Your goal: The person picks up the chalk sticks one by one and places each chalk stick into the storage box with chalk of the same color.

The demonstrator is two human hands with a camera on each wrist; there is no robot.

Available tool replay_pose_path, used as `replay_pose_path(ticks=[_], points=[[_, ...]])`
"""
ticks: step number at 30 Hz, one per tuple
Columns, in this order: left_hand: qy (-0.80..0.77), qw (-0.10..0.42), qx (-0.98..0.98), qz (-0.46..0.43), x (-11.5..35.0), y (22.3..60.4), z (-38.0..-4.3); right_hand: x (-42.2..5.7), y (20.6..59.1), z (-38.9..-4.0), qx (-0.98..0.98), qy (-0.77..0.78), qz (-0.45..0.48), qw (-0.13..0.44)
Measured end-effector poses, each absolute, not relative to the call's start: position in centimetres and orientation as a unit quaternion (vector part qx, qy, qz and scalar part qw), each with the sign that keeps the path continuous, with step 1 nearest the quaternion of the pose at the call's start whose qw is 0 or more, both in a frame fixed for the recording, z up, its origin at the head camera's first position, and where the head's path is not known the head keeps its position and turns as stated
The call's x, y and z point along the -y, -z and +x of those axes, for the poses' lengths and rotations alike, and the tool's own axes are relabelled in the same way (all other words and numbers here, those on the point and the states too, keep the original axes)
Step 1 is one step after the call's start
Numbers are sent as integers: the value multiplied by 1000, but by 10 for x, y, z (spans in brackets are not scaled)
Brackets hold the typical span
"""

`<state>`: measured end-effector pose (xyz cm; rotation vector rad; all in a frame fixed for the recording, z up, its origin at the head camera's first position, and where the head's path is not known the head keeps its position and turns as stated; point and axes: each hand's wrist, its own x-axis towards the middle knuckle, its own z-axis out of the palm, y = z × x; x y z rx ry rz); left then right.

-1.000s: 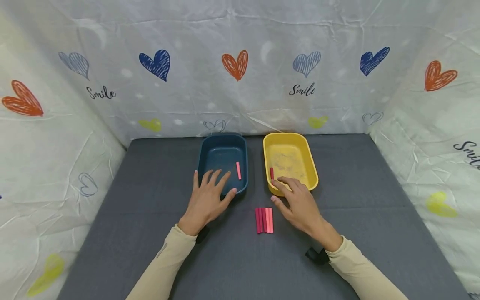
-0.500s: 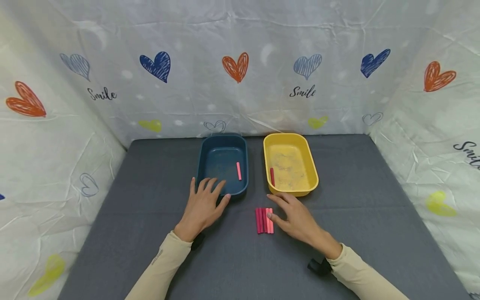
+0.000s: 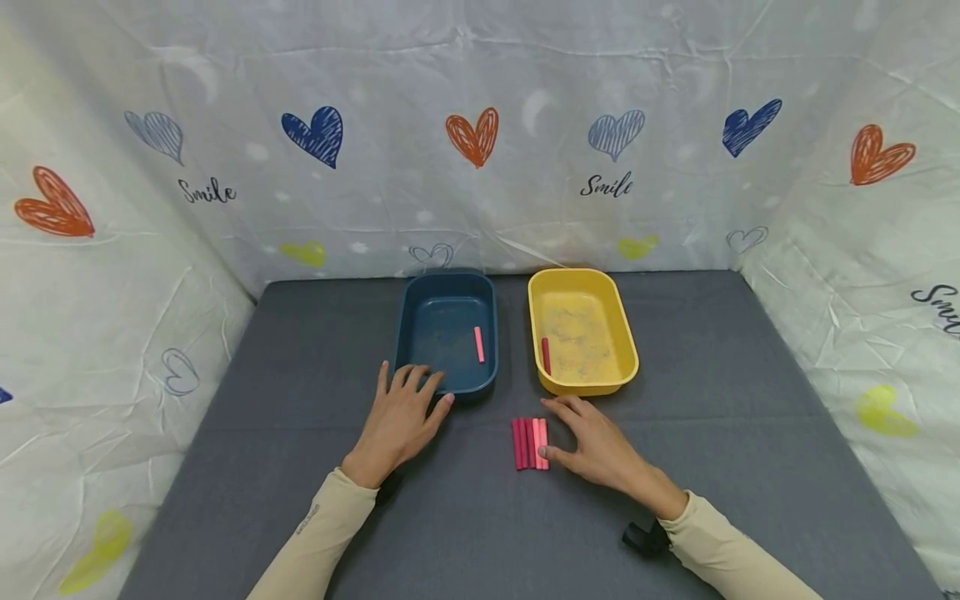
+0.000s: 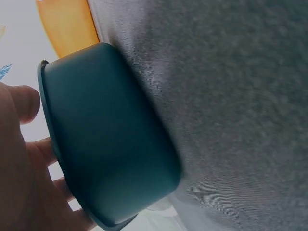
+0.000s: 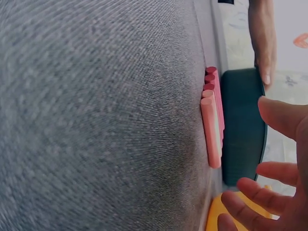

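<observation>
My left hand (image 3: 397,427) is at the near left corner of a dark blue tub (image 3: 442,312), fingers spread over its rim and holding nothing. One pink chalk-like stick (image 3: 479,344) lies inside that tub. Beside a row of several sticks (image 3: 529,444) on the cloth, dark red on the left and pink on the right, is my right hand (image 3: 603,450). Its thumb tip overlaps the rightmost pink stick in the head view; the right wrist view shows the fingers (image 5: 260,195) apart with nothing between them. A yellow tub (image 3: 581,317) contains one dark red stick (image 3: 546,356).
Both tubs stand side by side at the back of the grey cloth-covered table (image 3: 315,333). Behind them hangs a white curtain (image 3: 390,150) printed with hearts, which also runs along both sides.
My right hand has drawn back from the yellow tub's near edge to beside the row of sticks. My left hand has shifted slightly back and left from over the blue tub.
</observation>
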<state>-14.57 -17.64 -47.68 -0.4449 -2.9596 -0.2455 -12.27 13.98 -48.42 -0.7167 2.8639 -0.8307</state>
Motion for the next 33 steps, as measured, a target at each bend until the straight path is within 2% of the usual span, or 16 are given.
replay_pose_path(ticks=[16, 33], points=[[91, 87, 978, -165, 181, 484, -148, -141, 490, -124, -935, 244, -249, 69], [91, 97, 975, -176, 183, 485, -146, -140, 495, -125, -938, 219, -260, 64]])
